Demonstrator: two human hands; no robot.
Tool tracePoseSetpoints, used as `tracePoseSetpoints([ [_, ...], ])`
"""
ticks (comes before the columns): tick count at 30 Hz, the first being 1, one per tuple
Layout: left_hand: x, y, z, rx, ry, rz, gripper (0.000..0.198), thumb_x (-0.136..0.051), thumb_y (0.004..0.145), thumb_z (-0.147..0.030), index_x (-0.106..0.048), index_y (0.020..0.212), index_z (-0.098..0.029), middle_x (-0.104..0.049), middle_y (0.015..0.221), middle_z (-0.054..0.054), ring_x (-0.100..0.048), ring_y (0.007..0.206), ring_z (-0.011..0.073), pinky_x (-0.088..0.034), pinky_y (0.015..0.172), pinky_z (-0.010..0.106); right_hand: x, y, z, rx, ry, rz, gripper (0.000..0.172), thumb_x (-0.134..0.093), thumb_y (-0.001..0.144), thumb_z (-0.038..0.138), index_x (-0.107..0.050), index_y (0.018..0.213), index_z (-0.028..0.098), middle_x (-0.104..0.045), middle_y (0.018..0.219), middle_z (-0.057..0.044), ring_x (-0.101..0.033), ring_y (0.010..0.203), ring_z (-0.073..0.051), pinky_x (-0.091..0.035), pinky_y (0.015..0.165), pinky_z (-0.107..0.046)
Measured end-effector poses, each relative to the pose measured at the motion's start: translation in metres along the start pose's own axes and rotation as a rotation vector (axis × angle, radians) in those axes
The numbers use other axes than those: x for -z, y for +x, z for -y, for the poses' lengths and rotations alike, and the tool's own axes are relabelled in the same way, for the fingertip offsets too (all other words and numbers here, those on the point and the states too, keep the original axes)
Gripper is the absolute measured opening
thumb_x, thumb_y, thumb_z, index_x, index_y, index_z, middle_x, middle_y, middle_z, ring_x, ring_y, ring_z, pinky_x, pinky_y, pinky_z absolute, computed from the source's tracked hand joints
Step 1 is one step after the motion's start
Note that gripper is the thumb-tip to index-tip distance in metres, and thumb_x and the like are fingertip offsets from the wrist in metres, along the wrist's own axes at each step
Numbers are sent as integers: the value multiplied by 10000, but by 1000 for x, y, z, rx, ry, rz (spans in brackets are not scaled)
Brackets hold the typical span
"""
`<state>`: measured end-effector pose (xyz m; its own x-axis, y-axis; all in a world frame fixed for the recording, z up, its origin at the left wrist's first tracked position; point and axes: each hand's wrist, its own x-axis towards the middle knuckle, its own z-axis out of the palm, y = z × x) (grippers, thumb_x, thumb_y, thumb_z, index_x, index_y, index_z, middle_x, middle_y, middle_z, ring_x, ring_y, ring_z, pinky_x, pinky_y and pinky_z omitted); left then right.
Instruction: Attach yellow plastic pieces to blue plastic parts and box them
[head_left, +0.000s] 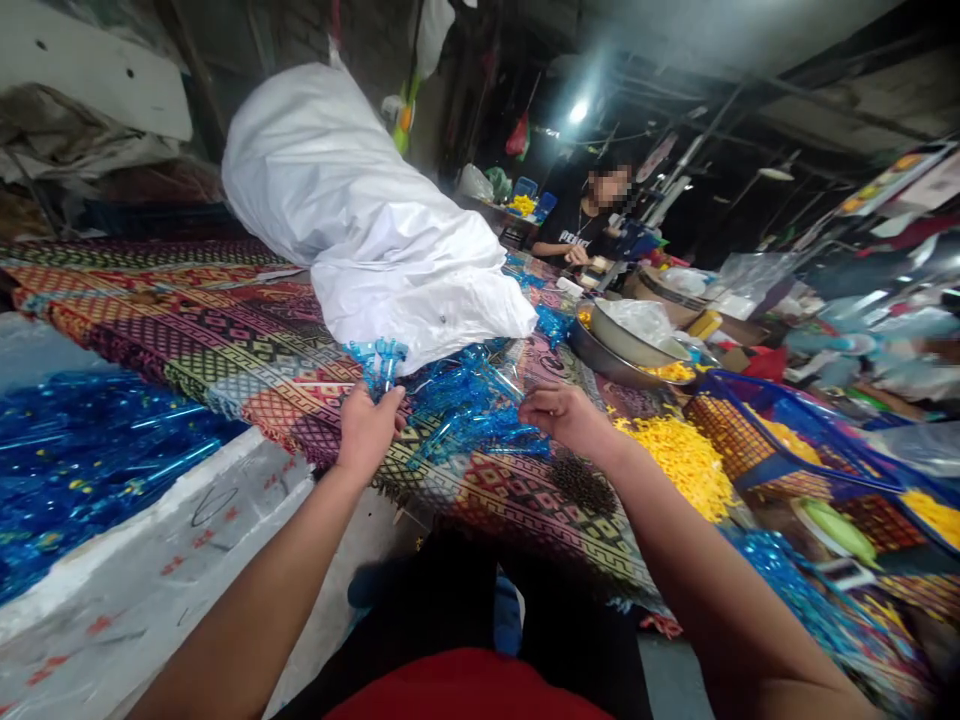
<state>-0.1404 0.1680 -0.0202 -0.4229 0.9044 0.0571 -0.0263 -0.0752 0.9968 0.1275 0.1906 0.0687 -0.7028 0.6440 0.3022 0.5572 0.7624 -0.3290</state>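
My left hand is closed around a bunch of blue shiny plastic strips that stick up above its fingers. My right hand pinches the edge of a heap of the same blue plastic lying between the hands on the patterned cloth of the table. A big white sack lies just behind the heap. To the right of my right hand sits a pile of small yellow pieces, with a dark round patch beside my wrist.
A large sack of blue plastic lies open at the left on white sheeting. Metal bowls and a blue basket with yellow pieces stand at the right. Another person sits at the table's far end.
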Motion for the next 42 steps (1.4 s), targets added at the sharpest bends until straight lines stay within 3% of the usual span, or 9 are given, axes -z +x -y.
tracePoseSetpoints([
  [5, 2, 1, -3, -30, 6, -11, 230, -616, 674, -362, -482, 749, -190, -561, 513, -20, -529, 378, 138, -351, 320, 209, -3, -71, 30, -121, 83, -142, 179, -544, 839, 274, -681, 774, 179, -633, 752, -47, -596, 701, -140, -463, 623, -255],
  [9, -9, -29, -20, -60, -53, -32, 232, -614, 674, -354, -476, 759, -188, -557, 543, -32, -533, 389, 124, -360, 322, 201, -20, -113, 56, -276, 241, -297, 147, -586, 808, 295, -684, 749, 202, -629, 732, -32, -596, 683, -141, -473, 614, -259],
  [14, -55, -106, -36, 90, -174, 310, 232, -645, 657, -311, -494, 779, -185, -579, 549, -19, -569, 420, 153, -367, 314, 208, -43, -145, 88, -455, 463, -611, 74, -644, 746, 278, -674, 713, 220, -630, 717, -17, -598, 688, -150, -489, 616, -268],
  [18, -81, -138, -32, 173, -134, 488, 252, -646, 667, -333, -515, 816, -178, -599, 538, -6, -565, 415, 154, -369, 316, 215, -26, -196, 83, -568, 440, -693, 115, -623, 751, 307, -678, 800, 219, -632, 700, -16, -577, 602, -138, -495, 573, -282],
  [23, -88, -139, -30, 171, -106, 485, 266, -665, 637, -321, -516, 772, -147, -588, 541, -22, -543, 391, 126, -373, 322, 206, 12, -302, 56, -973, 115, -917, 410, -632, 697, 409, -633, 1049, 199, -669, 869, -55, -611, 751, -191, -517, 687, -356],
  [27, -93, -153, -35, 242, -142, 537, 274, -672, 622, -296, -511, 780, -140, -574, 564, -27, -571, 419, 141, -370, 310, 203, 23, -360, 54, -1104, 166, -807, 446, -609, 695, 439, -620, 1051, 171, -664, 713, -42, -594, 592, -178, -502, 557, -321],
  [30, -100, -169, -37, 317, -140, 643, 254, -652, 646, -308, -504, 768, -141, -577, 599, -20, -580, 424, 141, -360, 305, 199, 23, -380, 58, -1155, 204, -763, 463, -602, 701, 426, -590, 1075, 155, -634, 596, -20, -568, 509, -169, -468, 471, -291],
  [34, -109, -185, -36, 364, -110, 752, 227, -621, 676, -330, -503, 729, -143, -575, 590, -13, -585, 434, 140, -367, 322, 203, 17, -400, 51, -1185, 176, -744, 449, -582, 710, 418, -575, 1072, 153, -652, 646, -33, -603, 525, -184, -480, 472, -299],
  [42, -128, -217, -39, 456, -86, 951, 208, -605, 669, -257, -522, 831, -157, -585, 629, -9, -604, 469, 155, -387, 352, 211, 12, -416, 23, -1104, -468, -390, 347, -412, 844, 346, -647, 1036, 177, -677, 934, -116, -649, 833, -258, -503, 730, -380],
])
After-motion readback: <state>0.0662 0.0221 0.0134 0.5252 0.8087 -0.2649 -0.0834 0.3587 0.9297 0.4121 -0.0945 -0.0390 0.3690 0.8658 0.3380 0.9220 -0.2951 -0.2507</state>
